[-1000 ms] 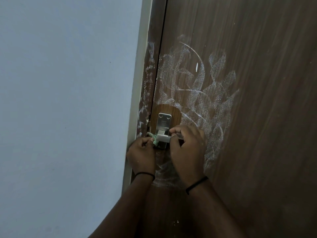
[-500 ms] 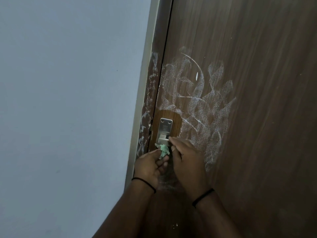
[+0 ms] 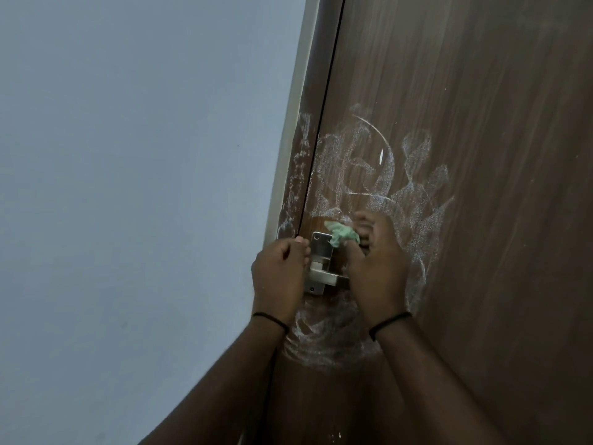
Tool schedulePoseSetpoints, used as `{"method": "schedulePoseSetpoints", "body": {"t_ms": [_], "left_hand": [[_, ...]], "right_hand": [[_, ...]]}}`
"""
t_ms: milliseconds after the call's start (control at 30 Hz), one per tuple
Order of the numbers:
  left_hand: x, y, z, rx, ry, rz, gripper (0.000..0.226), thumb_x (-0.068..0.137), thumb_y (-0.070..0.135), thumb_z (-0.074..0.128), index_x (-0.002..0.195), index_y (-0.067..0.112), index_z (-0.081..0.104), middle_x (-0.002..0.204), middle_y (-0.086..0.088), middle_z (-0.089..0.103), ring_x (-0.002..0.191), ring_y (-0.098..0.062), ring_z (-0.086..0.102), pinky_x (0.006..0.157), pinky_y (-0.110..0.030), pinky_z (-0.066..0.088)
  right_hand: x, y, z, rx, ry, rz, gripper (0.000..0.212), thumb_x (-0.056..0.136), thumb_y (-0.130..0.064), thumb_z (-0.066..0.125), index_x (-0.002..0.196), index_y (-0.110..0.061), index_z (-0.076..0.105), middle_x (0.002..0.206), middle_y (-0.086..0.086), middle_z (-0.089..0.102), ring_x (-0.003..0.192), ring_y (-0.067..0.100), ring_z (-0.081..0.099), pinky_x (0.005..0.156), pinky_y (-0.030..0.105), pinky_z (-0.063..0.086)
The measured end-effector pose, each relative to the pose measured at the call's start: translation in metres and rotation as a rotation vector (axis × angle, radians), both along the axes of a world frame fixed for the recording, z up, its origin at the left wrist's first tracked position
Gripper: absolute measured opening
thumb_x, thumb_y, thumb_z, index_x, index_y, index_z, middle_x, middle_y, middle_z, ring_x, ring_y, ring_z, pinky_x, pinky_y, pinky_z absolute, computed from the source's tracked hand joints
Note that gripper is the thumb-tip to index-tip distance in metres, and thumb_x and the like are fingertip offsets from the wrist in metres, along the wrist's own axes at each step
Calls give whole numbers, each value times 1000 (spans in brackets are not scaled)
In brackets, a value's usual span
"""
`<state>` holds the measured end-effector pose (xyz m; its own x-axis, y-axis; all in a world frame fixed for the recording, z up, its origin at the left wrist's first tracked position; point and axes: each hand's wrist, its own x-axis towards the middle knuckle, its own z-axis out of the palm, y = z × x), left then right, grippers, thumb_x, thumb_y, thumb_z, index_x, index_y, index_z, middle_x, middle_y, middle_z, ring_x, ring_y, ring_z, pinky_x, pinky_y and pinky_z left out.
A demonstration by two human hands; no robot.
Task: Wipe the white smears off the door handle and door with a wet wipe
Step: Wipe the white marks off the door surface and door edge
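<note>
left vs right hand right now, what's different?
The right hand pinches the green wet wipe against the door just above the handle; the left hand holds no wipe. The left hand sits curled at the handle plate's left edge; the right is on its right side. Both wear a thin black wristband.

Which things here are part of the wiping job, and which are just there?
Part of the job: green wet wipe pinched in the right hand; metal door handle, left hand beside it; white smears; brown door.

Just there: grey wall; door frame; black wristbands.
</note>
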<state>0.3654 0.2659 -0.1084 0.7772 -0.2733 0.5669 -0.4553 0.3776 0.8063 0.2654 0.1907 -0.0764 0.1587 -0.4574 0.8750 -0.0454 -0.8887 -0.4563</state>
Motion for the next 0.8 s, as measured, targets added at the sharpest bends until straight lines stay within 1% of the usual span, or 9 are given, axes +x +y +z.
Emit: {"method": "schedulePoseSetpoints", "body": {"t_ms": [67, 167, 200, 267, 300, 467, 633, 733, 800], "left_hand": [[1, -5, -1, 49, -212, 197, 23, 99, 21, 53, 93, 20, 75, 88, 9, 73, 82, -5, 65, 72, -16, 47], [6, -14, -3, 70, -359, 257, 28, 97, 8, 52, 117, 11, 71, 113, -2, 71, 104, -13, 63, 92, -20, 45], [7, -16, -3, 73, -387, 259, 30, 96, 3, 52, 120, 9, 69, 116, -5, 70, 107, -16, 62, 96, -24, 47], [9, -20, -5, 72, -410, 259, 34, 93, -2, 52, 122, 6, 67, 119, -9, 70, 110, -20, 63, 101, -32, 48], [10, -22, -6, 70, -409, 259, 34, 93, -3, 52, 122, 6, 67, 119, -9, 70, 111, -21, 63, 102, -34, 49], [16, -24, -10, 132, -478, 286, 35, 91, 1, 54, 122, 6, 68, 117, -10, 71, 108, -24, 64, 100, -32, 49], [14, -27, -13, 169, -593, 305, 37, 85, -1, 55, 118, 3, 69, 115, -11, 72, 103, -25, 66, 94, -36, 53], [16, -30, -15, 141, -649, 285, 32, 84, -3, 56, 110, 5, 71, 106, -7, 73, 91, -23, 65, 84, -38, 55], [22, -30, -18, 161, -675, 280, 34, 85, 2, 52, 114, 9, 70, 109, -4, 72, 92, -21, 64, 83, -38, 54]], "right_hand": [[12, -8, 10, -79, -5, -20, 28, 85, -6, 72, 104, -26, 66, 99, -9, 69, 87, 2, 63, 77, 28, 57], [34, -16, 20, -253, 36, -59, 19, 83, -2, 71, 97, -15, 75, 99, -7, 63, 85, -2, 53, 78, 9, 48], [40, -19, 22, -306, 61, -74, 19, 83, -1, 70, 97, -13, 76, 98, -4, 63, 83, 1, 54, 77, 10, 49], [51, -26, 24, -427, 138, -122, 19, 83, 2, 69, 96, -9, 76, 94, 5, 68, 83, 17, 62, 74, 30, 56], [55, -32, 24, -487, 172, -156, 18, 81, 1, 70, 95, -9, 77, 90, 7, 70, 84, 24, 62, 72, 36, 55], [63, -46, 17, -614, 252, -195, 11, 80, -5, 72, 86, -12, 78, 78, 4, 71, 80, 28, 55, 72, 40, 47], [61, -48, 30, -560, 92, -247, 11, 81, -4, 75, 84, -14, 77, 76, 3, 69, 78, 28, 55, 71, 39, 45], [73, -34, 39, -551, 159, -136, 12, 79, -3, 76, 79, -14, 78, 75, 3, 71, 79, 30, 58, 71, 42, 48], [70, -34, 34, -571, 241, -66, 13, 79, -1, 76, 77, -14, 79, 78, 1, 73, 82, 29, 59, 73, 44, 49]]}}
